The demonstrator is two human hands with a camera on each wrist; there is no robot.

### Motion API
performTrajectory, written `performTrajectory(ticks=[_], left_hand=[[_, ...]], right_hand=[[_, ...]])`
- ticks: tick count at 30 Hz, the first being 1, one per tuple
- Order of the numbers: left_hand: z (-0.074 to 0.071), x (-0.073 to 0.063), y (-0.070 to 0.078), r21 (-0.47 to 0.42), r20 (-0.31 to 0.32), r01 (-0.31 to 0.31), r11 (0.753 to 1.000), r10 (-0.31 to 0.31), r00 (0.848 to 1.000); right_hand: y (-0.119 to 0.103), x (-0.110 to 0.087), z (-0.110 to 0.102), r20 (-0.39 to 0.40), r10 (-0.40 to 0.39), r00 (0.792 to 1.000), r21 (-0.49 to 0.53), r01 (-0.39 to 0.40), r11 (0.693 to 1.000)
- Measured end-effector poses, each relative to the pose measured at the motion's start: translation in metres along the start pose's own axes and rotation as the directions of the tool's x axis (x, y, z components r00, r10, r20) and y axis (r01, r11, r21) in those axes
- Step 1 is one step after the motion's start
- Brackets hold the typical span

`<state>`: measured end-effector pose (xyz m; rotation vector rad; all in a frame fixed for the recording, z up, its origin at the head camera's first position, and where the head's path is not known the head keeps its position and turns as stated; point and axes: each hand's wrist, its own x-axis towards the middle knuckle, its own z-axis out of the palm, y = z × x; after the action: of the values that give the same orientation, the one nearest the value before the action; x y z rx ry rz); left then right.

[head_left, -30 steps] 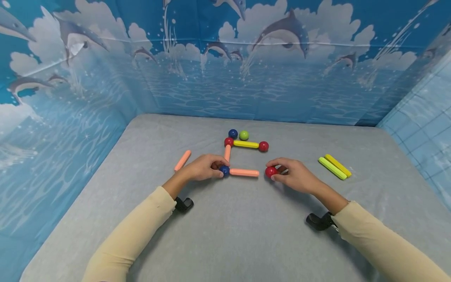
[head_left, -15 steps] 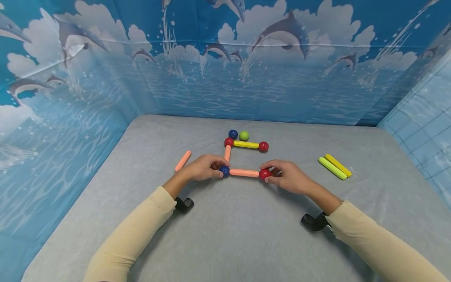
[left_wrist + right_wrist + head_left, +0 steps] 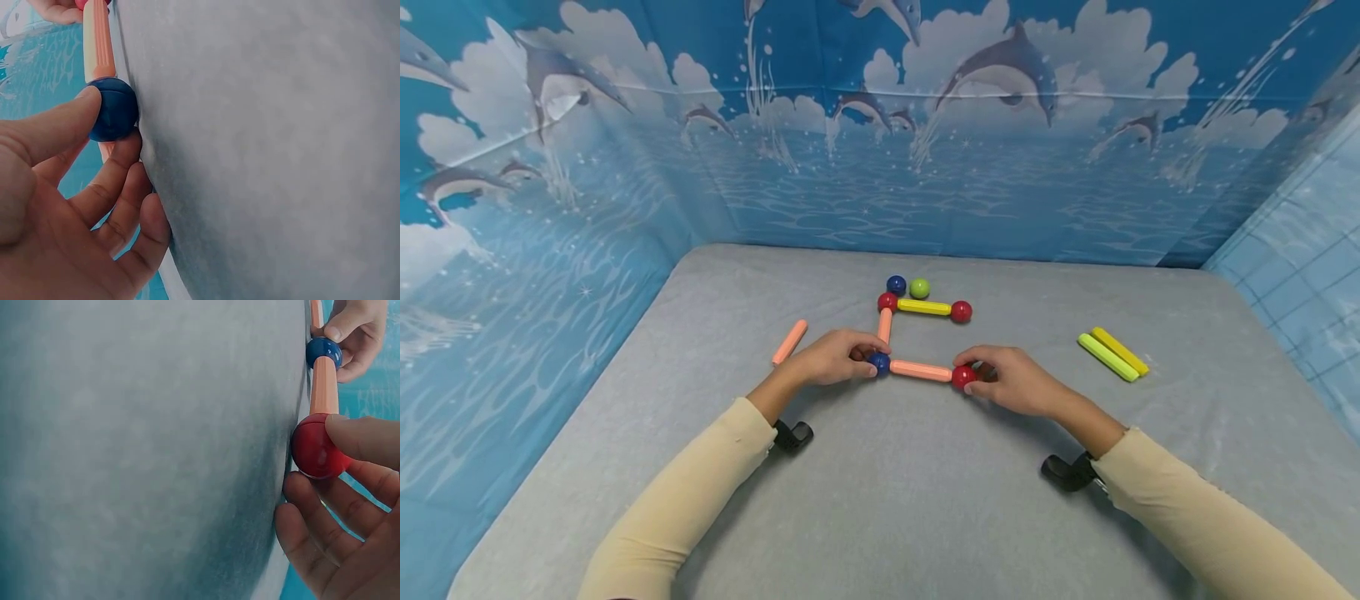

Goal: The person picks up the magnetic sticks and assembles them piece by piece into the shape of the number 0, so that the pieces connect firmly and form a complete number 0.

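Observation:
My left hand (image 3: 842, 357) pinches a blue ball (image 3: 114, 109) between thumb and fingers. From that ball an orange stick (image 3: 921, 371) runs right to a red ball (image 3: 319, 445), which my right hand (image 3: 1013, 379) pinches. The stick touches both balls. A second orange stick (image 3: 885, 325) leads away from the blue ball to another red ball (image 3: 887, 302) farther back; its near end is partly behind my left fingers. A yellow stick (image 3: 924, 307) joins that back red ball to a third red ball (image 3: 961, 312) on the right.
Behind the joined pieces sit a loose blue ball (image 3: 897, 285) and a green ball (image 3: 920, 288). A loose orange stick (image 3: 790, 342) lies beside my left forearm. To the right, a lime stick (image 3: 1108, 358) and a yellow stick (image 3: 1119, 351) lie side by side on the grey cloth (image 3: 880, 500).
My right hand has brought the red ball left against the orange stick's end. Ball and stick end have then shifted slightly toward me. My left hand has stayed on the blue ball.

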<state>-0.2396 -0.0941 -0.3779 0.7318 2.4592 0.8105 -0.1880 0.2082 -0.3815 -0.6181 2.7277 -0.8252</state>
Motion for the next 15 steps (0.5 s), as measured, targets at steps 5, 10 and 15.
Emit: performTrajectory(ticks=[5,10,15], left_hand=[[0.0,-0.0008,-0.0002,-0.001,-0.001,-0.003,1.0,0.003,1.0],[-0.0002,-0.0016,-0.0005,-0.001,-0.002,-0.005,1.0,0.005,1.0],[-0.0004,-0.0018,-0.0003,-0.009,-0.002,-0.001,1.0,0.001,1.0]], right_hand=[[0.0,0.001,-0.0005,-0.006,-0.017,1.0,-0.01,0.017,1.0],[-0.0007,0.0017,-0.0002,-0.01,-0.014,1.0,-0.018,0.014,1.0],[-0.0004,0.0018,0.0004,-0.014,-0.017,1.0,-0.017,0.017,1.0]])
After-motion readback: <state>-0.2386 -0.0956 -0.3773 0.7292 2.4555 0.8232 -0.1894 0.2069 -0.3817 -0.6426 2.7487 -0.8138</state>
